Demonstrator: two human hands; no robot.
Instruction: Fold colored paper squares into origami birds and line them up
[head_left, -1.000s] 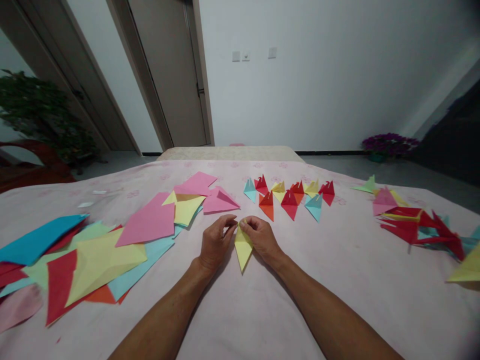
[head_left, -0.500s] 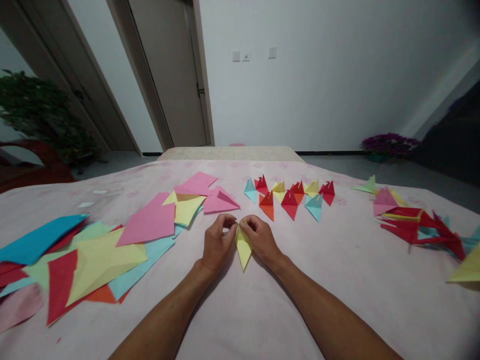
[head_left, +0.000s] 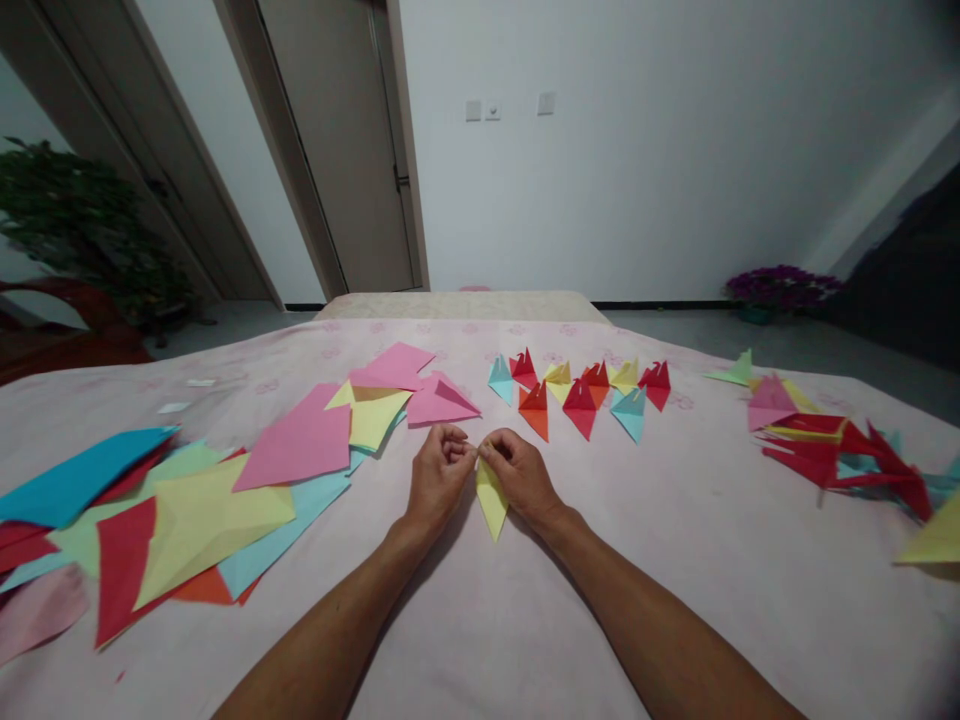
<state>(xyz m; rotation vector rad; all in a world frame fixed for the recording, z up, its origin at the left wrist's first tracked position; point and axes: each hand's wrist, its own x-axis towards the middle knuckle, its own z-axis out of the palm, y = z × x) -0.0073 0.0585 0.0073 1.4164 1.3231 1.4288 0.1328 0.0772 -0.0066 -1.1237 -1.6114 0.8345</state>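
Observation:
Between my hands is a small piece of folded yellow paper point(head_left: 493, 505), its pointed end toward me. My right hand point(head_left: 520, 473) pinches its upper part between thumb and fingers. The fingertips of my left hand point(head_left: 441, 470) meet at the paper's upper left tip, closed on it; the tip itself is mostly hidden. Just beyond my hands, several folded paper cranes point(head_left: 579, 408) in red, yellow, orange and light blue stand in rows. A folded pink paper point(head_left: 441, 400) lies past my left hand.
Loose coloured paper sheets point(head_left: 217, 520) overlap across the left side of the pink tablecloth point(head_left: 675, 600). At the right lies a heap of red, yellow and blue folded paper point(head_left: 840, 455). A beige surface point(head_left: 465, 307) adjoins the table's far edge.
The yellow paper has shifted and turned slightly to the right. My left fingers have drawn a little away from its body, now at its upper tip. The right hand barely moved.

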